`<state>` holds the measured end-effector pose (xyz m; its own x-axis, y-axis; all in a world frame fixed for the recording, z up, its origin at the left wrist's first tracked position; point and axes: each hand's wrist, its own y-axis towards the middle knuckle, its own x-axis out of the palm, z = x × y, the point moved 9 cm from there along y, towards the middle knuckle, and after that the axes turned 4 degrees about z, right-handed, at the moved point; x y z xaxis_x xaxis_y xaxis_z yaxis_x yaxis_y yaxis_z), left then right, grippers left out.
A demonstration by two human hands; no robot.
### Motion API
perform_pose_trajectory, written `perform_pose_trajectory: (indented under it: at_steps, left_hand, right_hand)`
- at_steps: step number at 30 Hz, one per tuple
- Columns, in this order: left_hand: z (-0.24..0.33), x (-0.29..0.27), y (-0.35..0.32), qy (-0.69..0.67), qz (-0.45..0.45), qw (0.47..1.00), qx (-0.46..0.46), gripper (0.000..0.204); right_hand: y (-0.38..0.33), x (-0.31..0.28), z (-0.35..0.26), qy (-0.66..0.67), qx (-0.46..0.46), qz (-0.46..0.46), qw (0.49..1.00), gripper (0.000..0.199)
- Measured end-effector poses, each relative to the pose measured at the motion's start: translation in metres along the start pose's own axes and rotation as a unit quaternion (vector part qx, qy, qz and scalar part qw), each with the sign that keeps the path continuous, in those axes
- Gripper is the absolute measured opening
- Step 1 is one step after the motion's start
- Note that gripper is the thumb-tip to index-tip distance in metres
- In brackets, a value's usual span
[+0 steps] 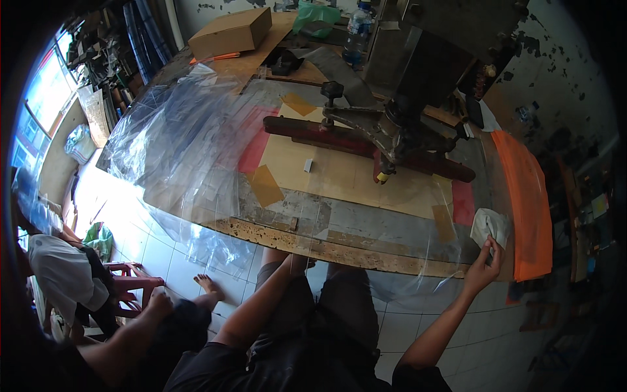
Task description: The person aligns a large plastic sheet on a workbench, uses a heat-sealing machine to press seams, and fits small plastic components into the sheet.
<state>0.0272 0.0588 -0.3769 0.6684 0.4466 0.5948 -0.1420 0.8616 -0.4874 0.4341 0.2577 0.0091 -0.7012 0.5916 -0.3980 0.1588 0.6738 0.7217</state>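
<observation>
So the biggest thing here is the counter (366,251), a long worn slab with a chipped front edge, patched with tan, red and grey areas. Draped over its left half and spilling off the near edge is a big clear plastic sheet (176,140), crinkled and shiny. Bolted on toward the back is a heavy dark metal press (398,124) with a knobbed arm sticking out left, sitting over a long dark red bar (346,140) that runs across the counter. Along the right end lies an orange sheet (526,206), pretty long and narrow.

Further back there's a cardboard box (230,31) on a brown board, a green plastic bag (315,18) and a clear water bottle (356,29) beside it.

Off to the left a seated person (62,274) is next to a red stool (134,274), bare foot on the white tiled floor.

Now the hands. The right hand (483,268) is up at the counter's near right corner, fingers pinched closed on a crumpled white cloth (490,225), which sits on the counter just left of the orange sheet. The left hand (297,261) is tucked right under the counter's front edge, so I honestly can't tell if it's open or gripping anything.

Smallest bit: a tiny white tag (307,165) lying on the tan patch near the middle.
</observation>
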Motion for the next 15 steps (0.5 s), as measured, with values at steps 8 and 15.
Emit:
perform_pose_trajectory:
  at_steps: [8,15]
  left_hand:
    - [-0.0020,0.0036,0.0018,-0.029,-0.045,0.999,0.011,0.027]
    - [-0.0021,0.0029,0.0022,-0.017,-0.039,0.999,0.012,0.028]
  right_hand:
    - [-0.0003,-0.0007,0.0014,-0.002,0.017,-0.001,1.000,0.020]
    - [-0.0006,-0.0007,0.0040,-0.005,0.029,0.003,1.000,0.019]
